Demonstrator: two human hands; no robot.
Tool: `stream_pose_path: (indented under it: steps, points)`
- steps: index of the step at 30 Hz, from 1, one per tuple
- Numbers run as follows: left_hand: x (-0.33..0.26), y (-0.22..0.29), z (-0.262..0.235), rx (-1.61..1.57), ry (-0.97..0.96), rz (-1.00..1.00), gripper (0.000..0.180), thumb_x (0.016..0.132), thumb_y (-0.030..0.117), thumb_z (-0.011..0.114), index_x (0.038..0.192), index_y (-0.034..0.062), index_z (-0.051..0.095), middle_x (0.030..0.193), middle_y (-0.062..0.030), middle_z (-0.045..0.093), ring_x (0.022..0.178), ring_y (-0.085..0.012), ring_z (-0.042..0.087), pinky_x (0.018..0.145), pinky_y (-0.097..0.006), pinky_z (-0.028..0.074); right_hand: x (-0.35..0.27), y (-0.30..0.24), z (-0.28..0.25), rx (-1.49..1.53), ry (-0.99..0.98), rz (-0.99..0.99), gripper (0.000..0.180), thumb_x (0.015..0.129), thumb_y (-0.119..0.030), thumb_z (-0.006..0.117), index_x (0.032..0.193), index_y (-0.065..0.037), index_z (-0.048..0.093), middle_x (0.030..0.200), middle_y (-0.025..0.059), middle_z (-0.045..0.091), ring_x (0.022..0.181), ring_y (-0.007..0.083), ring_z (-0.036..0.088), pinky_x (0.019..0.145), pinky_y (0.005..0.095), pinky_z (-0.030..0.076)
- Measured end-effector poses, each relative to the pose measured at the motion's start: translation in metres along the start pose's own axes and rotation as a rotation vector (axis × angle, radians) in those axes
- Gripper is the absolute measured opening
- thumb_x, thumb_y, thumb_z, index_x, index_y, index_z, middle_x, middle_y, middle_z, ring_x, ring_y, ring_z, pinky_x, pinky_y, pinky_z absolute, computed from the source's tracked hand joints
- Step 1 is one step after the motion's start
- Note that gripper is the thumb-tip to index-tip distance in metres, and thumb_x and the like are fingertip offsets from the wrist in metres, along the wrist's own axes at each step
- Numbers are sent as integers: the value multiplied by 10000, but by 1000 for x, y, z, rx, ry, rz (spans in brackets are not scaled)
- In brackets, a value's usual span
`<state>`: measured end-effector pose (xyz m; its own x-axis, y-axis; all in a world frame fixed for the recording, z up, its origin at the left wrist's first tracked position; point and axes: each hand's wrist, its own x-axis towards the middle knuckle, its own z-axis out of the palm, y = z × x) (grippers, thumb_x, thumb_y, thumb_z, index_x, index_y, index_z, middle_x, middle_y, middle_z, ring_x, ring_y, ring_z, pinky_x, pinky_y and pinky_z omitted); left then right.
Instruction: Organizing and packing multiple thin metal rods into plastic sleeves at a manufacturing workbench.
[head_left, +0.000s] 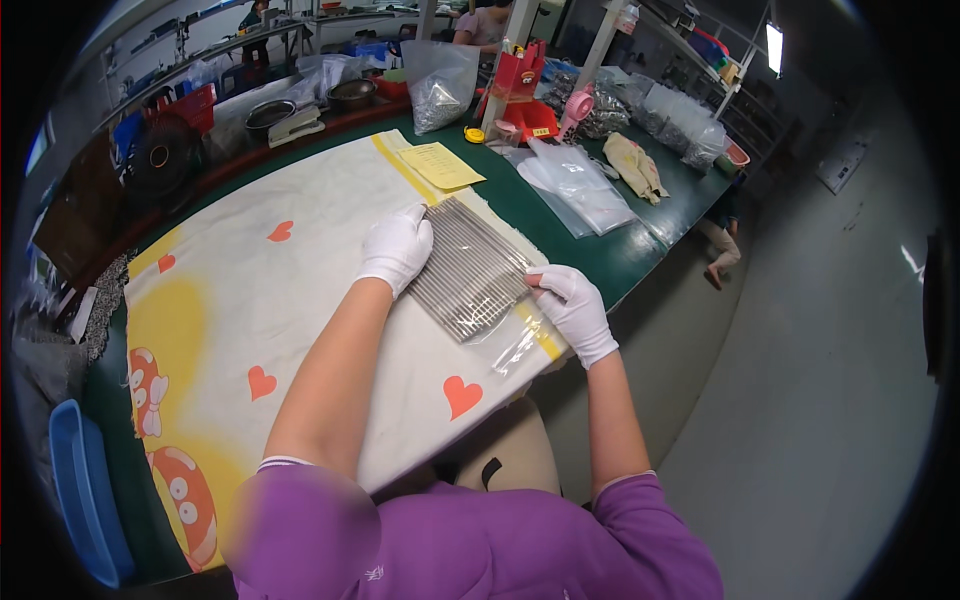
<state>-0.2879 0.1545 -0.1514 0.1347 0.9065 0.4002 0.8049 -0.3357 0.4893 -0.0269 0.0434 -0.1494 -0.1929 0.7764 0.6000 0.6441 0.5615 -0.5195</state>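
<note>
A flat row of thin grey metal rods [470,265] lies side by side on the cloth, in a clear plastic bag [515,343] whose loose end spreads toward me. My left hand [398,247], in a white glove, is closed at the left edge of the rods, its fingers at their far left corner. At the right edge, my right hand [573,308] pinches the bag beside the rod ends. Its glove leaves some fingertips bare. Just beyond the rods lies a yellow paper slip [440,166].
A white cloth [320,330] with hearts covers much of the green table [625,250]. Clear plastic bags [580,185] lie at the right, near a pink fan [577,108] and a red bin [530,120]. A blue tray [85,490] is at lower left. People are farther off.
</note>
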Motion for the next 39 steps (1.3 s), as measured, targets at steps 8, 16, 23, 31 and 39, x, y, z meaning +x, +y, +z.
stream_pose_path:
  steps: [8, 16, 23, 31, 39]
  points:
    - [3, -11, 10, -165, 125, -110, 369, 886, 253, 446, 1134, 114, 681, 1056, -165, 672, 950, -354, 638, 884, -427, 495, 16, 5, -7, 32, -82, 62, 205, 746, 2, 705, 936, -76, 718, 1037, 81, 662, 896, 224, 639, 819, 300, 515]
    - [5, -19, 15, -201, 185, -68, 349, 888, 248, 460, 1110, 104, 688, 1044, -172, 673, 950, -347, 639, 868, -429, 499, 26, 27, -23, 421, -334, 363, 306, 776, 48, 682, 1067, -45, 683, 1077, 13, 604, 912, 96, 593, 827, 236, 494]
    - [5, -17, 16, -174, 182, -64, 345, 891, 251, 468, 1105, 96, 690, 1023, -181, 673, 923, -351, 642, 848, -438, 503, 37, 37, -21, 282, -366, 230, 262, 768, -6, 743, 1019, -37, 676, 1024, 15, 578, 868, 94, 571, 800, 235, 485]
    - [5, -17, 16, -173, 238, -34, 303, 878, 227, 482, 1026, 97, 713, 958, -166, 685, 877, -355, 646, 809, -447, 513, 29, 45, -16, 383, -292, 250, 247, 733, -10, 777, 965, -36, 699, 956, 21, 600, 840, 110, 579, 772, 246, 482]
    - [-4, 22, 5, -55, 86, 530, 173, 788, 139, 573, 891, 92, 704, 978, -58, 683, 947, -257, 628, 857, -372, 491, 25, 43, -17, 335, -336, -19, 226, 736, 0, 761, 952, -34, 701, 1064, 64, 647, 970, 147, 608, 848, 264, 493]
